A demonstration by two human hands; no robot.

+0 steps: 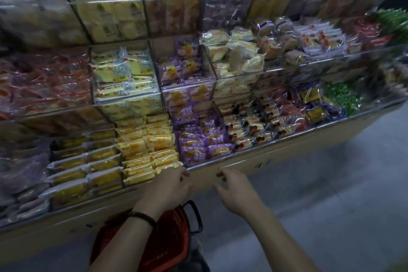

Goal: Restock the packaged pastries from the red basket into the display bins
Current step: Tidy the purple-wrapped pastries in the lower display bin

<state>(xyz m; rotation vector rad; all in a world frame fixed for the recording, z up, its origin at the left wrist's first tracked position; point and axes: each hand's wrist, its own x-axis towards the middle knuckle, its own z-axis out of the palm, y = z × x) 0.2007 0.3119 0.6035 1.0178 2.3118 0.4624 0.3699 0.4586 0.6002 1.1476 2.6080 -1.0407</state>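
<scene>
The red basket (170,234) with a black handle sits on the floor below the shelf, partly hidden by my left forearm; its contents are not visible. My left hand (170,185), a dark bead bracelet on its wrist, hovers at the front edge of the lowest bin of yellow packaged pastries (148,150), fingers loosely curled and holding nothing. Beside it, in front of the shelf's edge, my right hand (237,190) is open with relaxed fingers. Purple-wrapped pastries (203,141) fill the bin just behind the gap between my hands.
Tiered clear acrylic bins (220,77) full of wrapped pastries rise in three rows above a tan shelf base (276,161). Grey floor (331,216) lies to the right. The upper rows and left side are blurred.
</scene>
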